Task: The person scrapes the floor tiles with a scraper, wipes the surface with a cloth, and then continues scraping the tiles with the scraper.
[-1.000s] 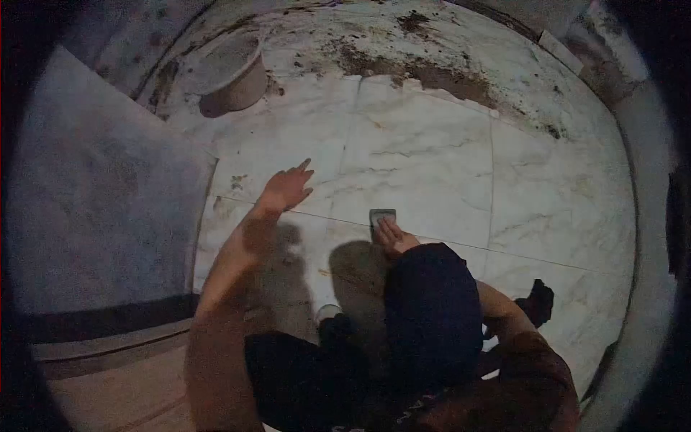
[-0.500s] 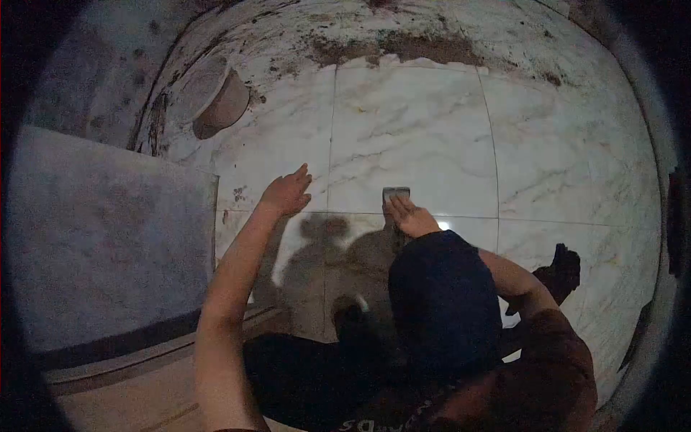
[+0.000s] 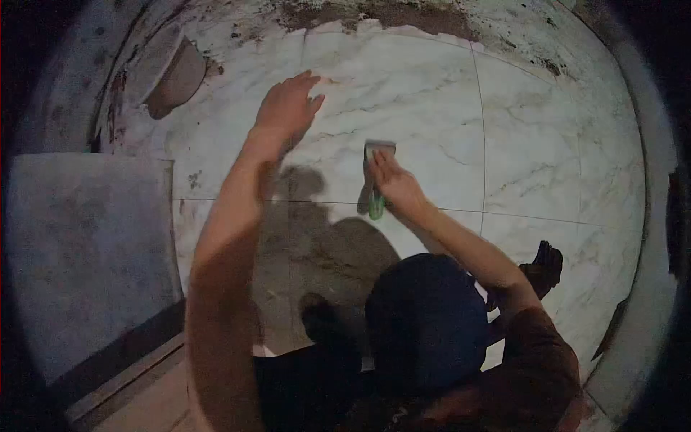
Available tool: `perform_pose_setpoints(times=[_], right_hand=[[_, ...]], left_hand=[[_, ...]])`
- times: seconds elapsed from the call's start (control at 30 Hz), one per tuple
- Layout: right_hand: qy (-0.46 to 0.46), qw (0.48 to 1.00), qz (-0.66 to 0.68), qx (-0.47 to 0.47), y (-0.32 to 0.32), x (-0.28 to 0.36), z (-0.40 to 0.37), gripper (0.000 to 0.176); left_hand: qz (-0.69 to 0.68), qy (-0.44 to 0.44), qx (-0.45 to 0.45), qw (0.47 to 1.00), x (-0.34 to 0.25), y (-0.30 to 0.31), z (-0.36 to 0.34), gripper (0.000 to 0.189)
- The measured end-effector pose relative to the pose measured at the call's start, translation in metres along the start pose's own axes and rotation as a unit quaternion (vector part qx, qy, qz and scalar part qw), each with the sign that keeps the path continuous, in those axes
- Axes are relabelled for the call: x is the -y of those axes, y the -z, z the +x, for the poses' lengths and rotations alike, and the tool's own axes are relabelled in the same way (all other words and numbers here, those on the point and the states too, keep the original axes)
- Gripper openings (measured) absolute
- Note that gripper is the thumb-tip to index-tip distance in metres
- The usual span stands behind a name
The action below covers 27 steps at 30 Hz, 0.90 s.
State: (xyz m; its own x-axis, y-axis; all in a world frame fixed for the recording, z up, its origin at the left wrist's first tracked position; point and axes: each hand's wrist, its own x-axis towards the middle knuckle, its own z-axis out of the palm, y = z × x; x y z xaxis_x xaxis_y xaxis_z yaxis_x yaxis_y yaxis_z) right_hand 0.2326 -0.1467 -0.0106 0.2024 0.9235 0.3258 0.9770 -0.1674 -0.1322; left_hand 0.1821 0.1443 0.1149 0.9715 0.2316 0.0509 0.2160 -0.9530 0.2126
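Observation:
My right hand is closed around a putty knife with a green handle. Its wide metal blade points away from me, against the marble-patterned floor tile, with fingers pressed along the blade's back. Further forward and to the left, my left hand is stretched out over the same tile, thumb apart from the fingers and nothing in it. My arm and body cast a shadow over the tiles near me.
A pale bucket lies tilted at the far left. Dark dirt or mortar covers the floor beyond the tiles' ragged far edge. A grey slab-like surface stands at left, and a dark shoe rests on tiles at right.
My left hand has reached further forward over the tile. My right hand has moved forward with the putty knife, and its green handle now shows. The view has shifted somewhat.

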Motion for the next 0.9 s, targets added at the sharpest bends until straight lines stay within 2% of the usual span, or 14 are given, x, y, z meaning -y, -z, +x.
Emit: perform_pose_setpoints(times=[0.07,0.1,0.17,0.27,0.37,0.4,0.53,0.6,0.63,0.67,0.77,0.8,0.87,0.9], right_hand=[[-0.052,0.997,0.033,0.042,0.000,-0.062,0.049,0.053],[-0.072,0.995,0.035,0.055,-0.005,-0.098,0.073,0.054],[-0.100,0.994,0.012,0.050,-0.013,-0.158,0.111,0.060],[-0.154,0.972,0.105,0.142,0.033,-0.111,0.086,0.060],[-0.047,0.972,0.095,0.208,0.069,-0.026,0.002,0.071],[0.003,0.979,0.095,0.182,0.062,-0.018,-0.022,0.069],[-0.037,0.980,0.005,0.195,0.044,-0.062,0.000,0.068],[-0.172,0.968,0.129,0.132,0.027,-0.122,0.060,0.065],[-0.135,0.978,0.033,0.159,0.021,-0.165,0.088,0.059],[-0.166,0.973,0.052,0.151,0.012,-0.203,0.114,0.057],[-0.144,0.985,0.041,0.084,0.020,-0.254,0.133,0.055],[-0.222,0.963,0.115,0.101,0.039,-0.222,0.124,0.053],[-0.127,0.971,0.148,0.140,0.047,-0.165,0.062,0.056],[-0.177,0.944,0.154,0.233,0.055,-0.123,0.025,0.062]], left_hand=[[-0.076,0.087,-0.174,0.978,-0.021,-0.039,-0.002,0.043],[-0.085,0.090,-0.172,0.977,-0.030,-0.066,-0.009,0.043],[-0.080,0.129,-0.272,0.950,-0.043,-0.116,-0.022,0.038],[-0.062,0.165,-0.193,0.965,-0.070,-0.128,-0.032,0.038],[-0.053,0.181,-0.192,0.963,-0.076,-0.139,-0.028,0.042],[-0.029,0.183,-0.178,0.967,-0.076,-0.142,-0.028,0.046],[-0.077,0.166,-0.133,0.974,-0.075,-0.153,-0.031,0.047],[-0.076,0.169,-0.130,0.974,-0.075,-0.155,-0.031,0.048],[-0.063,0.180,-0.137,0.972,-0.075,-0.153,-0.028,0.049],[-0.062,0.188,-0.124,0.972,-0.077,-0.149,-0.027,0.049],[-0.089,0.199,-0.109,0.970,-0.076,-0.151,-0.025,0.049],[-0.098,0.203,-0.113,0.968,-0.075,-0.151,-0.024,0.049],[-0.081,0.217,-0.090,0.969,-0.072,-0.152,-0.020,0.050],[-0.063,0.223,-0.055,0.971,-0.073,-0.153,-0.020,0.051]])
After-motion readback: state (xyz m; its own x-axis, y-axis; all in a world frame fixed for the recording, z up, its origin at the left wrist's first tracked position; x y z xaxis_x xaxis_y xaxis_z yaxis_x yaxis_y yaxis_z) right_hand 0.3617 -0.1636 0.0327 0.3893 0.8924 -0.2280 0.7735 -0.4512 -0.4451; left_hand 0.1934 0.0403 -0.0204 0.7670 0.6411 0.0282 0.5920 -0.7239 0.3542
